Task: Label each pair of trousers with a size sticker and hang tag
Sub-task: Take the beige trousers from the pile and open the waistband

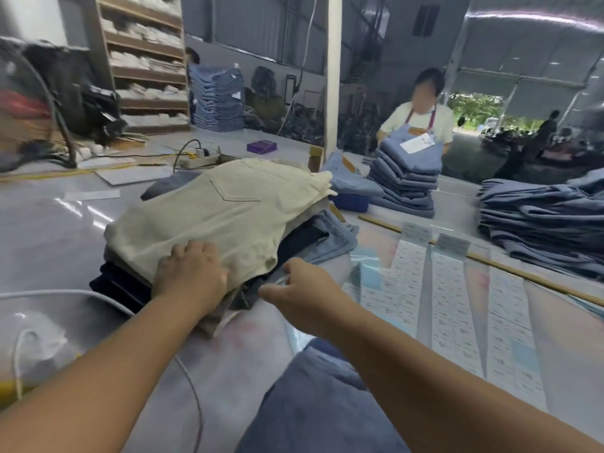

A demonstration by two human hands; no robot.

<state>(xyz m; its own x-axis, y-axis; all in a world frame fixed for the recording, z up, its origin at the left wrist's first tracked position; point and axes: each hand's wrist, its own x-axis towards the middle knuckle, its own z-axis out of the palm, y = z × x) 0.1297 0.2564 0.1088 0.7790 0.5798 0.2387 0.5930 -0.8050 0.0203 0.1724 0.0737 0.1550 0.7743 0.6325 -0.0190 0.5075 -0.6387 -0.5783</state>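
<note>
A stack of folded trousers lies on the grey table in front of me, with a cream pair [222,217] on top and dark navy pairs [121,282] underneath. My left hand [191,273] rests on the near edge of the cream pair, its fingers curled over the cloth. My right hand [300,289] reaches toward the stack's near right corner, fingers loosely bent; whether it touches the cloth I cannot tell. Strips of white size stickers [447,308] lie on the table to the right. A blue-grey pair [313,407] lies at the near edge.
A white cord [98,297] loops across the table at the left. Piles of blue jeans [539,230] stand at the right and behind; a person [421,119] holds another pile [405,181]. A wooden stick [523,273] runs across the table. A power strip [199,160] and shelves [147,60] are at the back.
</note>
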